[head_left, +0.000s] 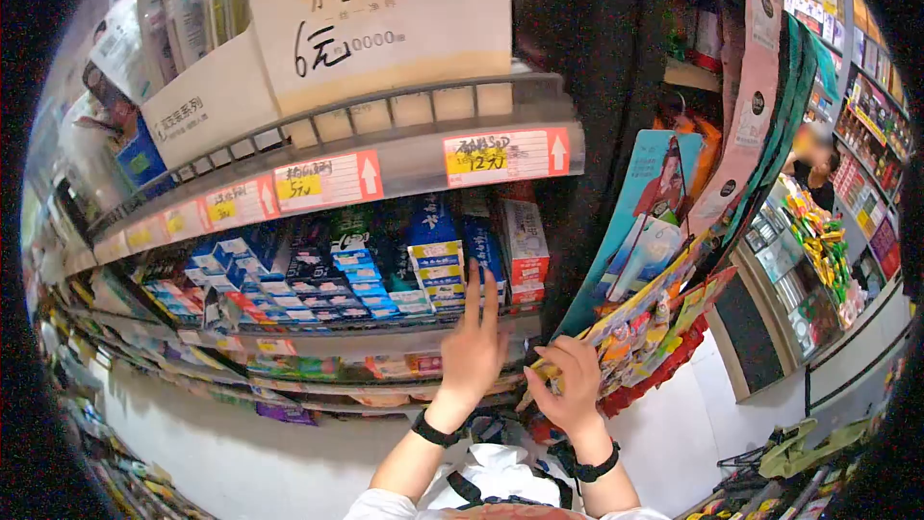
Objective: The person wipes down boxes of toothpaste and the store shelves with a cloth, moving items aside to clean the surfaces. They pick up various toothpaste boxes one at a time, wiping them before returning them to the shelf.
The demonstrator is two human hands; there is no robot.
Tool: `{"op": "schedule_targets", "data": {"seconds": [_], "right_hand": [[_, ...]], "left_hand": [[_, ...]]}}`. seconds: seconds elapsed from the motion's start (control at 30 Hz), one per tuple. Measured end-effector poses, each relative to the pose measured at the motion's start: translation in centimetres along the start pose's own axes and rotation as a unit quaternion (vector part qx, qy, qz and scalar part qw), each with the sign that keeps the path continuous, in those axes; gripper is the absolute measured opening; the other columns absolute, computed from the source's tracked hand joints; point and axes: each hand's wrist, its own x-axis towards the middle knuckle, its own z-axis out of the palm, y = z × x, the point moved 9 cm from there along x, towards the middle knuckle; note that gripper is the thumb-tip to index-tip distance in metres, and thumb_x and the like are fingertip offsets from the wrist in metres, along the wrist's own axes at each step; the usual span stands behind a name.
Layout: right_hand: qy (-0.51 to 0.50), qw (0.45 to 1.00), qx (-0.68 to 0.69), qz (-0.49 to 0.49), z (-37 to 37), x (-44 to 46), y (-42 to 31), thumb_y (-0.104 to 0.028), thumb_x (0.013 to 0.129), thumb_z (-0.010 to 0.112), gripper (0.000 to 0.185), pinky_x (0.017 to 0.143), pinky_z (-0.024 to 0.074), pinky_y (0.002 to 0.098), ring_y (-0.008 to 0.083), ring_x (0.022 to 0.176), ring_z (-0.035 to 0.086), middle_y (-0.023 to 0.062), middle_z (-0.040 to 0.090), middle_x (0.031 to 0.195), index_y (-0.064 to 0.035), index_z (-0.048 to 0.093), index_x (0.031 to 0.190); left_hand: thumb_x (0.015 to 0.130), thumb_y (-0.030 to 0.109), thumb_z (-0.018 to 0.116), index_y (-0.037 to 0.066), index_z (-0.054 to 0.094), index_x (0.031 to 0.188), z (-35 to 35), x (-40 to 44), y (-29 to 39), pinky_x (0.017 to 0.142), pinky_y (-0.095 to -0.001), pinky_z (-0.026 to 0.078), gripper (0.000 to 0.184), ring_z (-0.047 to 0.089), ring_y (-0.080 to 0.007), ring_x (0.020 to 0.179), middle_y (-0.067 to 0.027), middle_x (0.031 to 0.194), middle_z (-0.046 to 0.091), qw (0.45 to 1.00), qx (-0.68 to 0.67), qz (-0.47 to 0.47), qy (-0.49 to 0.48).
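Note:
My left hand (pixel 472 347) reaches up to the shelf with two fingers stretched out, their tips at the stacked blue and yellow boxes (pixel 438 265). Nothing shows in its grasp. To its right, a red and white box stack (pixel 526 250) stands on the same shelf. My right hand (pixel 570 380) has its fingers bent at the lower left edge of a hanging rack of colourful packets (pixel 635 327), close to the end of the shelf. Whether it grips that edge cannot be made out.
A price rail (pixel 414 169) with handwritten tags runs above the boxes. A large white sign (pixel 385 29) stands over it. Blue cards (pixel 654 183) hang at the right. Another person (pixel 818 169) is farther back at the right, beside a counter with packets (pixel 818 250).

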Motion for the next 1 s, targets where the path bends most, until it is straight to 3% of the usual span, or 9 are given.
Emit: {"op": "schedule_targets", "data": {"seconds": [0.1, 0.17, 0.23, 0.3, 0.37, 0.43, 0.57, 0.9, 1.0], "right_hand": [[-0.031, 0.999, -0.015, 0.019, 0.2, 0.4, 0.0, -0.008, 0.066, 0.077, 0.038, 0.075, 0.0443, 0.0400, 0.0315, 0.087, 0.055, 0.0112, 0.057, 0.100, -0.0074, 0.062, 0.101], [-0.050, 0.998, -0.027, 0.027, 0.4, 0.2, 0.1, -0.007, 0.066, 0.076, 0.037, 0.077, 0.0442, 0.0406, 0.0318, 0.089, 0.054, 0.0114, 0.056, 0.102, -0.0076, 0.062, 0.100], [-0.036, 0.999, -0.019, 0.025, 0.7, -0.2, 0.4, -0.006, 0.066, 0.076, 0.037, 0.080, 0.0438, 0.0408, 0.0320, 0.092, 0.054, 0.0122, 0.056, 0.104, -0.0071, 0.062, 0.100], [0.007, 1.000, -0.008, 0.028, 0.2, -0.1, 0.5, -0.014, 0.068, 0.077, 0.031, 0.077, 0.0456, 0.0434, 0.0321, 0.089, 0.058, 0.0111, 0.060, 0.094, -0.0087, 0.064, 0.096], [0.010, 1.000, -0.011, 0.017, 0.4, -0.6, 0.5, -0.011, 0.066, 0.078, 0.036, 0.078, 0.0457, 0.0433, 0.0327, 0.091, 0.057, 0.0119, 0.060, 0.096, -0.0085, 0.062, 0.099], [0.021, 0.999, -0.015, 0.032, 0.5, -0.8, 0.9, -0.012, 0.066, 0.078, 0.038, 0.081, 0.0453, 0.0433, 0.0334, 0.093, 0.056, 0.0132, 0.059, 0.100, -0.0079, 0.062, 0.100], [0.030, 0.998, -0.038, 0.048, 0.9, -1.1, 1.0, -0.012, 0.067, 0.076, 0.036, 0.087, 0.0430, 0.0437, 0.0335, 0.098, 0.054, 0.0141, 0.057, 0.105, -0.0072, 0.061, 0.100], [0.036, 0.993, -0.051, 0.102, 1.2, -1.6, 1.3, -0.013, 0.075, 0.073, 0.031, 0.097, 0.0382, 0.0463, 0.0363, 0.109, 0.051, 0.0169, 0.056, 0.113, -0.0038, 0.061, 0.102], [0.045, 0.994, -0.070, 0.064, 1.3, -1.3, 0.6, -0.011, 0.078, 0.071, 0.030, 0.092, 0.0387, 0.0410, 0.0325, 0.106, 0.050, 0.0158, 0.054, 0.113, -0.0029, 0.058, 0.104]], "left_hand": [[0.079, 0.007, 0.067, 0.009, 0.038, 0.143, -0.8, -0.9, -0.3, 0.061, -0.0369, 0.056, 0.070, 0.067, -0.0338, 0.092, -0.0190, 0.148, 0.036, 0.997, -0.064, 0.041, -0.022], [0.076, 0.004, 0.070, 0.009, 0.048, 0.136, -3.6, -3.3, 0.9, 0.065, -0.0350, 0.057, 0.064, 0.067, -0.0337, 0.094, -0.0192, 0.137, 0.050, 0.944, -0.190, 0.244, 0.114], [0.075, 0.001, 0.073, 0.006, 0.056, 0.127, -5.7, -4.4, -0.7, 0.066, -0.0319, 0.057, 0.055, 0.068, -0.0298, 0.096, -0.0198, 0.127, 0.058, 0.945, -0.191, 0.232, 0.128], [0.077, -0.003, 0.070, 0.003, 0.055, 0.124, -9.3, -6.1, -4.2, 0.066, -0.0288, 0.056, 0.050, 0.069, -0.0239, 0.090, -0.0181, 0.123, 0.061, 0.936, -0.163, 0.172, 0.260], [0.079, -0.006, 0.067, 0.001, 0.054, 0.122, -11.4, -7.3, -9.9, 0.068, -0.0281, 0.054, 0.045, 0.068, -0.0201, 0.083, -0.0143, 0.114, 0.064, 0.906, -0.279, 0.026, 0.316], [0.080, -0.008, 0.064, 0.000, 0.052, 0.121, -16.0, -7.6, -12.4, 0.074, -0.0280, 0.052, 0.043, 0.064, -0.0175, 0.086, -0.0117, 0.110, 0.063, 0.885, -0.163, -0.024, 0.435], [0.084, -0.006, 0.062, -0.001, 0.047, 0.126, -21.5, -8.9, -19.0, 0.102, -0.0358, 0.040, 0.045, 0.052, -0.0231, 0.117, -0.0145, 0.128, 0.051, 0.814, -0.136, -0.070, 0.560], [0.085, -0.007, 0.052, 0.016, 0.047, 0.139, -26.2, -5.2, -22.7, 0.108, -0.0470, 0.030, 0.059, 0.033, -0.0401, 0.135, -0.0207, 0.148, 0.031, 0.902, 0.126, -0.117, 0.395], [0.083, -0.009, 0.051, 0.009, 0.051, 0.131, -26.8, -4.6, -23.5, 0.108, -0.0472, 0.031, 0.051, 0.036, -0.0398, 0.133, -0.0198, 0.144, 0.038, 0.896, 0.137, -0.070, 0.417]]}}
